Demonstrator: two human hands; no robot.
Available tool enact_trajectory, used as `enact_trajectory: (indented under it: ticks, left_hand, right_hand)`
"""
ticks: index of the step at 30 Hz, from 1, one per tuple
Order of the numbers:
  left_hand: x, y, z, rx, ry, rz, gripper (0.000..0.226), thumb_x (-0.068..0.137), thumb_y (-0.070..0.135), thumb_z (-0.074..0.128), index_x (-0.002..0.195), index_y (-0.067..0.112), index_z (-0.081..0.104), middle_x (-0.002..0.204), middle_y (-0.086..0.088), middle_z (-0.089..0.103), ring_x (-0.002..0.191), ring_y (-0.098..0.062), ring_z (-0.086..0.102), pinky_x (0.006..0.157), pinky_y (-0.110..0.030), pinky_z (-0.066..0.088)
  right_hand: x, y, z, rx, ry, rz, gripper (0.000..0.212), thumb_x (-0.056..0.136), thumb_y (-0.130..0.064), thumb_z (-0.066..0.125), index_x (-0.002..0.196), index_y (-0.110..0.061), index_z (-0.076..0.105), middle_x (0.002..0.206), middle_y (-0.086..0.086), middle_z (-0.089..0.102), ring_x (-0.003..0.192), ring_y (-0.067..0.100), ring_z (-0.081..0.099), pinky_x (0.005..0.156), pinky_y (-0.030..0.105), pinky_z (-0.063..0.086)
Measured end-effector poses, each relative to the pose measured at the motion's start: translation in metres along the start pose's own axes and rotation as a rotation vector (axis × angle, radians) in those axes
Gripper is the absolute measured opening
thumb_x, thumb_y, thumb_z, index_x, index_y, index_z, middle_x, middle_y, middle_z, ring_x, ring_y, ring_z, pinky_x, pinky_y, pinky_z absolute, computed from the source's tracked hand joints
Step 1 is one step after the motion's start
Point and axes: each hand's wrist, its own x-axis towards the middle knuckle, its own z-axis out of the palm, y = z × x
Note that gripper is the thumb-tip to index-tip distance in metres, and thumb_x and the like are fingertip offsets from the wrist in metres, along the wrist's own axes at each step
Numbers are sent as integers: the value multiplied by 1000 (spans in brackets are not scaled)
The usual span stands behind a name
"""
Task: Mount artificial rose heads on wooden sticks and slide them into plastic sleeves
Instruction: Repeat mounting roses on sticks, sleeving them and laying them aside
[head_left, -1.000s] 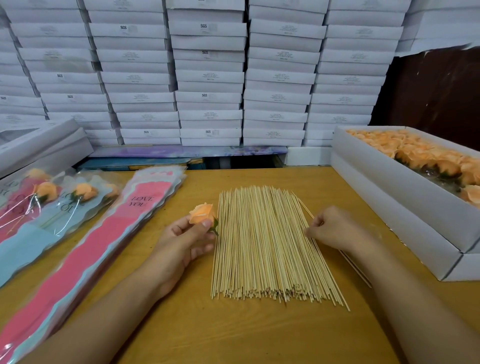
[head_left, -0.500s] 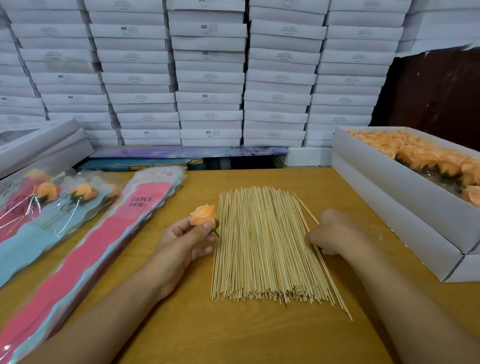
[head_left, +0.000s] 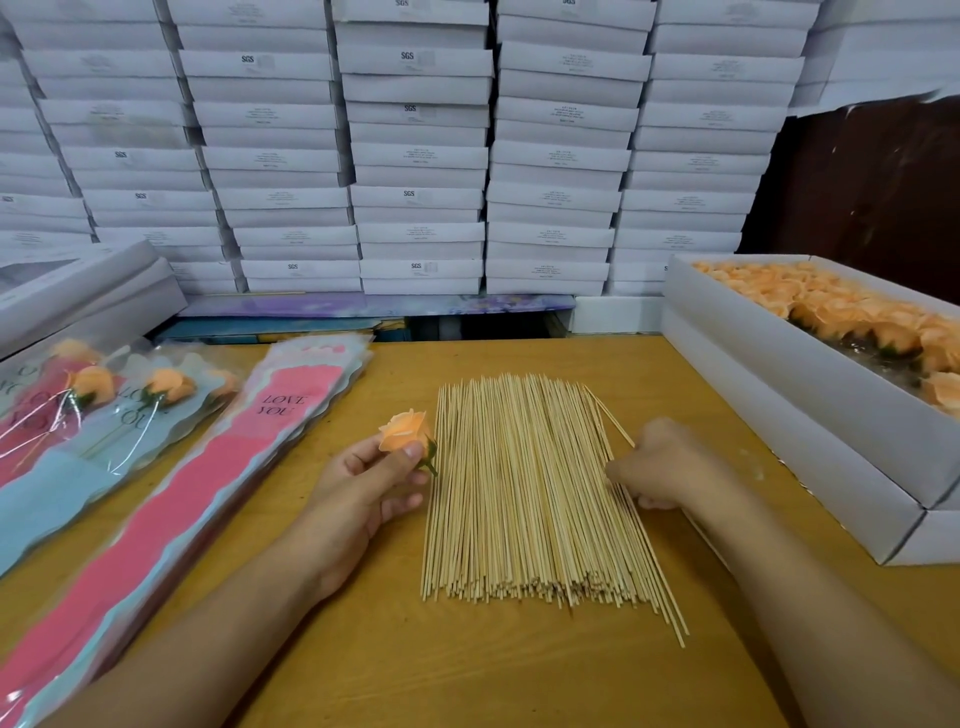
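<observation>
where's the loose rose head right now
In the head view, the rose head is left of centre, pinched in the left hand, just beside the left edge of the pile of wooden sticks.

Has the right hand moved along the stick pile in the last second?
Yes. The right hand slid slightly nearer, down the right edge of the stick pile, which stayed put.

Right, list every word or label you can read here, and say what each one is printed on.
"LOVE YOU": on the top pink plastic sleeve of the stack at left.
"SGS": on the end labels of several stacked white cardboard boxes behind the table.
Partly hidden dark lettering on the filled pink and blue sleeves at far left: not fully readable.
Small grey print on the other box labels: too small and blurred to read.
</observation>
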Motion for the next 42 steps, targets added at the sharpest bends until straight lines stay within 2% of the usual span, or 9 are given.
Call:
enact_trajectory:
  ticks: [5, 8, 11, 14, 18, 21, 25, 29, 42]
  left_hand:
    - [0, 0, 0, -8, -11, -2, 59, 46, 47, 100, 96, 21, 81, 98, -2, 74, 80, -11, 71, 66, -24, 59]
    - [1, 1, -1, -29, -13, -12, 58, 47, 45, 100, 96, 19, 81, 99, -5, 74, 84, -13, 71, 69, -25, 60]
    - [2, 1, -3, -83, -2, -31, 49, 59, 35, 96, 100, 14, 80, 104, -9, 73, 88, -14, 72, 73, -26, 61]
    - [4, 3, -3, -170, 26, -45, 30, 76, 18, 79, 104, 9, 78, 112, -12, 73, 93, -17, 73, 74, -26, 61]
    - [10, 8, -1, -259, 73, -44, 38, 80, 15, 72, 114, -1, 70, 111, -20, 74, 93, -23, 76, 70, -26, 62]
    - [15, 13, -2, -296, 119, -48, 39, 79, 16, 72, 114, -2, 68, 109, -22, 74, 92, -23, 76, 67, -26, 62]
    - [22, 19, -6, -342, 150, -60, 22, 80, 18, 72, 93, 0, 78, 105, -20, 75, 91, -24, 76, 63, -26, 62]
    - [32, 23, -1, -404, 209, -32, 20, 78, 16, 73, 89, 0, 77, 98, -21, 76, 84, -23, 77, 60, -25, 61]
    - [41, 16, 5, -488, 262, -17, 32, 76, 15, 73, 102, -3, 68, 93, -22, 76, 76, -19, 77, 59, -23, 61]
  right_hand:
    - [-2, 0, -5, 66, -33, -18, 20, 84, -21, 69, 72, -7, 62, 58, 3, 67, 52, 17, 69, 65, 39, 62]
    - [-4, -3, -7, 153, -87, -82, 18, 80, -12, 67, 64, -4, 66, 62, 3, 67, 55, 17, 65, 62, 34, 58]
    - [-12, -9, -6, 228, -120, -175, 5, 80, -5, 68, 79, -3, 72, 64, -2, 71, 56, 8, 66, 65, 32, 61]
    - [-20, -15, -5, 347, -191, -228, 16, 84, -3, 72, 93, -16, 69, 82, 4, 75, 65, 8, 71, 60, 23, 58]
    - [-24, -18, -2, 415, -241, -286, 23, 89, -4, 70, 103, -23, 65, 88, 5, 75, 72, 10, 72, 64, 20, 57]
    - [-27, -19, -3, 425, -256, -309, 21, 90, -2, 65, 102, -21, 68, 81, 4, 75, 67, 9, 71, 63, 22, 57]
    - [-29, -22, -1, 457, -253, -325, 19, 90, -2, 63, 96, -18, 70, 74, 5, 75, 64, 11, 70, 67, 29, 60]
    - [-31, -23, -1, 484, -275, -338, 17, 89, 1, 65, 95, -14, 70, 73, 6, 76, 63, 14, 71, 63, 26, 58]
    - [-38, -22, -6, 283, -333, -376, 20, 87, -1, 72, 84, -21, 73, 70, 3, 76, 68, 15, 74, 69, 28, 61]
